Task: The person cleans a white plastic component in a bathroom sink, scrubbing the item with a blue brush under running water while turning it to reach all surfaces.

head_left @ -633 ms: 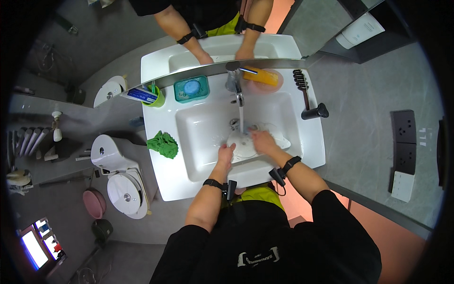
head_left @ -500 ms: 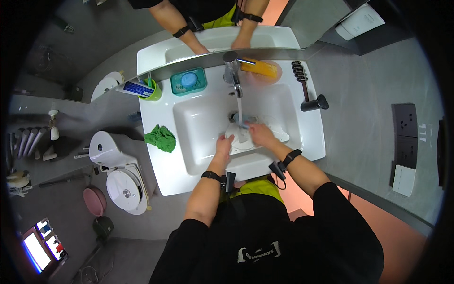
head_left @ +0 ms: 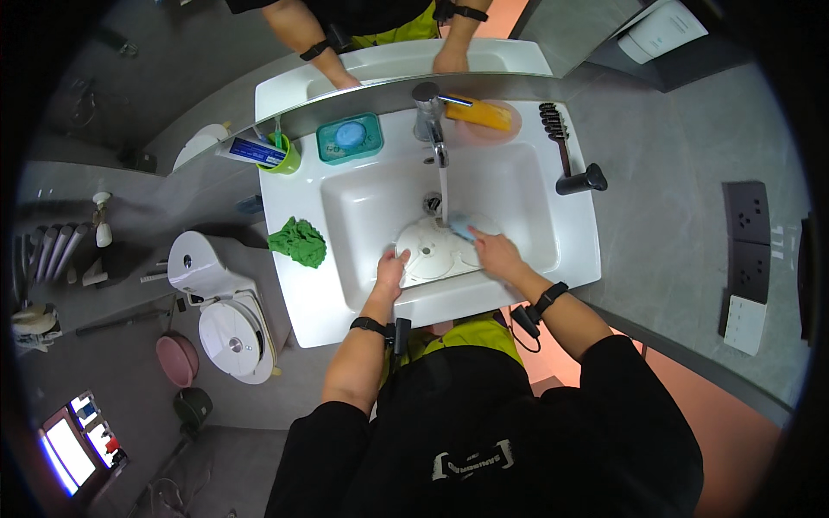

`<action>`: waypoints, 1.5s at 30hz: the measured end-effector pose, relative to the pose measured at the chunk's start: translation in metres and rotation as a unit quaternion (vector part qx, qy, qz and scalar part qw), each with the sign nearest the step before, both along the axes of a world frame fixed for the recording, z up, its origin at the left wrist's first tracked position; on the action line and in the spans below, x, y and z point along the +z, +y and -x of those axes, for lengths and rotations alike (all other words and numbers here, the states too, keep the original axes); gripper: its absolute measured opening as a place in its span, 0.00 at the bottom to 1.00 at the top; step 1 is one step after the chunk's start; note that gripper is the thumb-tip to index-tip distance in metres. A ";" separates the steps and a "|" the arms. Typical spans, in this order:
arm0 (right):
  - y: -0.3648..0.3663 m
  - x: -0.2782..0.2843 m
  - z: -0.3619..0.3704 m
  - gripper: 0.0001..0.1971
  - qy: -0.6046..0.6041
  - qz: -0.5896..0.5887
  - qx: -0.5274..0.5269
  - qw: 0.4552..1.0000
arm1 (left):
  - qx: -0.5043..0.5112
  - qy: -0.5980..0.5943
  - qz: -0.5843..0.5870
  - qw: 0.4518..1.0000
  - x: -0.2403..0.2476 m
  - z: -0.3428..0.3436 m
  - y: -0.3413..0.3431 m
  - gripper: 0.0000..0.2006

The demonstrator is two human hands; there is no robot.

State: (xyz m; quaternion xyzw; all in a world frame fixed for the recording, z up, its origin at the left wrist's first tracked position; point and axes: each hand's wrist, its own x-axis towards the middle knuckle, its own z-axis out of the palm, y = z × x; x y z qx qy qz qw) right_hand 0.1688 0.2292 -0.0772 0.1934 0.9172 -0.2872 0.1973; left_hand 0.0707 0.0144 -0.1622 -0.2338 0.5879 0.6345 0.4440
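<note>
In the sink basin (head_left: 354,216), a flat white round plastic part (head_left: 420,252) with a small hole in its middle lies tilted against the near wall. My left hand (head_left: 392,270) grips its left edge, thumb on top. Closed around a blurred light blue brush-like thing (head_left: 464,228), my right hand (head_left: 496,253) is over the part's right side. Water (head_left: 445,192) runs from the chrome faucet (head_left: 428,116) beside the brush's end. The drain (head_left: 433,203) lies just beyond the white part.
A green cloth (head_left: 298,243) lies on the sink's left rim. Behind are a green cup (head_left: 289,161) with a toothpaste box, a teal soap dish (head_left: 373,145) and a yellow tube (head_left: 480,115). A dark-handled brush (head_left: 584,180) rests right. A white toilet (head_left: 235,338) stands left.
My right hand has moved right and a little nearer, drawing the light blue brush away from the water stream. My left hand has shifted slightly left, exposing more of the white part.
</note>
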 end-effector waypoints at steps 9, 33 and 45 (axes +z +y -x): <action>-0.034 0.015 -0.007 0.19 -0.016 0.021 0.054 0.998 | -0.004 0.018 0.013 1.000 0.013 -0.001 0.000 0.14; 0.006 -0.029 0.000 0.19 0.092 0.029 -0.017 0.995 | 0.119 0.089 0.082 0.986 0.037 0.014 0.036 0.08; -0.007 -0.002 -0.017 0.19 0.059 0.089 0.012 0.994 | 0.098 0.089 0.087 0.987 0.042 0.024 0.034 0.10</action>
